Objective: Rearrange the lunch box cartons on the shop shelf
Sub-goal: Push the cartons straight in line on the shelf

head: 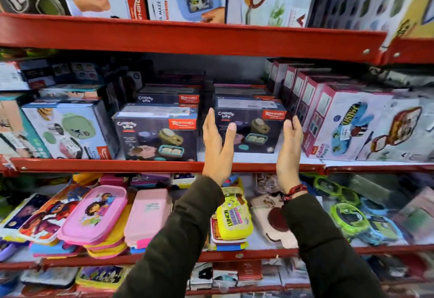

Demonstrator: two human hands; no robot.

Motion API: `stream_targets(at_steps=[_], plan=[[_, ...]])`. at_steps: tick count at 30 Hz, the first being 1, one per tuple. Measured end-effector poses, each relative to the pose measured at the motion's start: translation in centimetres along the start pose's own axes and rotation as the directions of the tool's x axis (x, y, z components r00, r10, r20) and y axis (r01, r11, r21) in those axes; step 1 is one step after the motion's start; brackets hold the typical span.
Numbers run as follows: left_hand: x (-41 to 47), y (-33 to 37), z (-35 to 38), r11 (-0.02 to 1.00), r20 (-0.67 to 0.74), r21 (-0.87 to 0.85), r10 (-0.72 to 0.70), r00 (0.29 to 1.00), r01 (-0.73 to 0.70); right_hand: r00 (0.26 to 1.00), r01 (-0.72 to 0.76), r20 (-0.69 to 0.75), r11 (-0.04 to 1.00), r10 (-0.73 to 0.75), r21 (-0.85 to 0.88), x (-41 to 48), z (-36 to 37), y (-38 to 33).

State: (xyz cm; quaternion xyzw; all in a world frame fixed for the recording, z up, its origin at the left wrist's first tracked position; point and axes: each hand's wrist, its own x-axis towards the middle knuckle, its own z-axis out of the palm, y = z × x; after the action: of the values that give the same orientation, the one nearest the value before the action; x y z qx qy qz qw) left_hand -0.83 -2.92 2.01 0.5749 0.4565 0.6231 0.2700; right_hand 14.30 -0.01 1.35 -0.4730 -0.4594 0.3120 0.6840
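You're lined up to grab here, nothing held yet. Your left hand (217, 147) and right hand (289, 149) are both open, palms facing each other, either side of the right-hand dark carton (252, 128) on the middle shelf (105, 165). Can't tell if your fingers are touching it. Its twin carton (156, 137) sits just to the left with a gap between. Next, I'd guess: squeeze both sides evenly and slide it toward you without bumping the pink cartons (314, 110) on the right.

Dark olive sleeves (328, 250) (long); red thread wristband (296, 189), right.
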Motion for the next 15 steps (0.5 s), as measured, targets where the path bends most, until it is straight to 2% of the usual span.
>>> stream_targets(at_steps=[3, 6, 8, 11, 15], plan=[[2.0, 0.0, 1.8, 0.986, -0.072, -0.076, -0.157, 0.985, 0.151, 0.997, -0.042, 0.068, 0.998, 0.045, -0.040, 2.7, -1.3, 0.2], [3.6, -0.3, 2.4, 0.952, -0.145, -0.204, -0.259, 0.955, 0.228, 0.982, -0.092, 0.160, 0.994, 0.099, -0.053, 4.2, -2.0, 0.7], [4.0, -0.8, 2.4, 0.926, -0.124, -0.259, -0.313, 0.942, 0.274, 0.969, -0.122, 0.210, 0.990, 0.134, -0.068, 4.3, -2.5, 1.0], [3.3, -1.3, 2.2, 0.916, -0.089, -0.288, -0.316, 0.945, 0.279, 0.957, -0.121, 0.256, 0.990, 0.135, -0.069, 3.8, -3.2, 1.4], [1.4, -1.4, 1.9, 0.940, -0.123, -0.242, -0.277, 0.953, 0.242, 0.955, -0.096, 0.276, 0.994, 0.105, -0.049, 2.6, -4.2, 0.9]])
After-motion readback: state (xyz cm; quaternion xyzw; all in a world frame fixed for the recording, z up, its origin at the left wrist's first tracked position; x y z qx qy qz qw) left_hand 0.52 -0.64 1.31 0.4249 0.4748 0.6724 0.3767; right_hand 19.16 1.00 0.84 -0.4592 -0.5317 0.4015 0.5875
